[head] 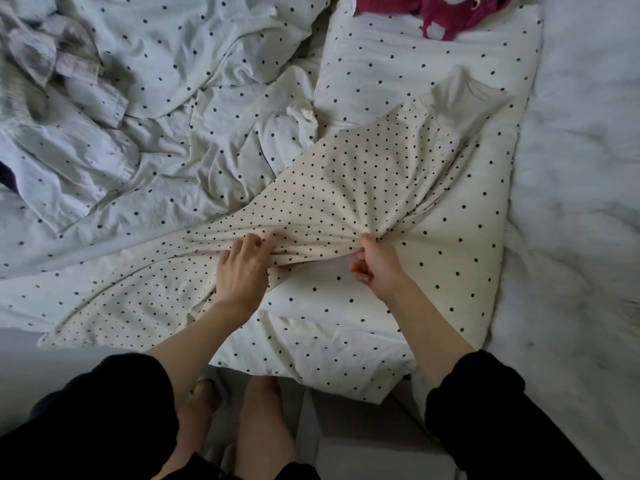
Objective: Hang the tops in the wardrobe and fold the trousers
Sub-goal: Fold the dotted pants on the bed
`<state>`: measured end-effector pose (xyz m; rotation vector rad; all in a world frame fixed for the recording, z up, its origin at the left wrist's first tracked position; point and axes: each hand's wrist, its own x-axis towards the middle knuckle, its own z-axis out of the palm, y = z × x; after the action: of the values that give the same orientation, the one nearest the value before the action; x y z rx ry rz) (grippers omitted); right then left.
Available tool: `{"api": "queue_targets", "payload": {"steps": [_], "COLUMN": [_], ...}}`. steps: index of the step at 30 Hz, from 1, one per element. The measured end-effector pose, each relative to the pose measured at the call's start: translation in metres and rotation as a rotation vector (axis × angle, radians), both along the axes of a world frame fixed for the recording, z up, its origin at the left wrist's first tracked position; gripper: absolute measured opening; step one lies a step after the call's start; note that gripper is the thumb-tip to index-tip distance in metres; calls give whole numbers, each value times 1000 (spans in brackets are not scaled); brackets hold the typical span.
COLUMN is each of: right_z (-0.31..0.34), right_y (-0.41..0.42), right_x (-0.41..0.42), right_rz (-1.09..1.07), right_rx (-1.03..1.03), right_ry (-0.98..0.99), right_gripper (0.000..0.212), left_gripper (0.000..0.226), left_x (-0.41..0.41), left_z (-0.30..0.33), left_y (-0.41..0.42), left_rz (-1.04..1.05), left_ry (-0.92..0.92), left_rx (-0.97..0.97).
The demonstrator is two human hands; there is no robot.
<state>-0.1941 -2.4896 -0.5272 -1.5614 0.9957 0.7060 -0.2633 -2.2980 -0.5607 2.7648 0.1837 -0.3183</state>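
Cream dotted garment (346, 188) lies on bed, long axis diagonal: one end beyond right hand, far-right; other end near-left, past left hand. Both hands at its bunched middle. Left hand (242, 268) fingers curl into gathered folds. Right hand (375, 266) pinches cloth bunch, creases fanning away from it. Right hand nearer plain cream end (460, 98); judgement: lift from middle, straighten along axis.

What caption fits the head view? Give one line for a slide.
Both hands, left and right, gather the cream dotted garment lying across the pillow on the bed.
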Motion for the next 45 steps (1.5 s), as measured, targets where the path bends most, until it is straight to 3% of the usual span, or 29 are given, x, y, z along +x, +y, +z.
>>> {"api": "queue_targets", "payload": {"steps": [4, 9, 14, 19, 26, 28, 32, 34, 37, 41, 45], "right_z": [-5, -6, -4, -11, -13, -10, -13, -15, -13, -4, 4], "right_y": [-1, 5, 17, 24, 6, 4, 6, -1, -25, -57, -80], "right_x": [-4, -3, -10, -12, -20, -22, -16, -4, 21, 59, 98], "right_rz": [25, 34, 304, 652, 855, 817, 436, 274, 169, 79, 61], "right_rx": [-100, -137, -59, -219, -431, -434, -411, -443, -491, -543, -578], "right_ry": [7, -75, -276, -259, -309, -306, -128, -90, -92, -162, -234], "right_gripper": [17, 15, 16, 18, 15, 26, 55, 57, 58, 57, 54], "left_gripper": [57, 40, 38, 45, 25, 29, 24, 23, 39, 41, 49], "left_x": [-25, -45, -51, -44, -41, -46, -52, -49, -26, 28, 75], "left_z": [1, -10, -20, -26, -18, -15, -9, -6, 3, 11, 0], "left_y": [10, 20, 28, 21, 21, 22, 22, 23, 20, -14, -51], "left_rz": [33, 138, 131, 16, -94, -201, -355, -347, -298, -416, -581], "left_ry": [-14, 148, 175, 225, 59, 31, 62, 78, 50, 17, 85], "left_rx": [-19, -44, -109, -111, -113, -91, -48, -65, -111, -138, -28]}}
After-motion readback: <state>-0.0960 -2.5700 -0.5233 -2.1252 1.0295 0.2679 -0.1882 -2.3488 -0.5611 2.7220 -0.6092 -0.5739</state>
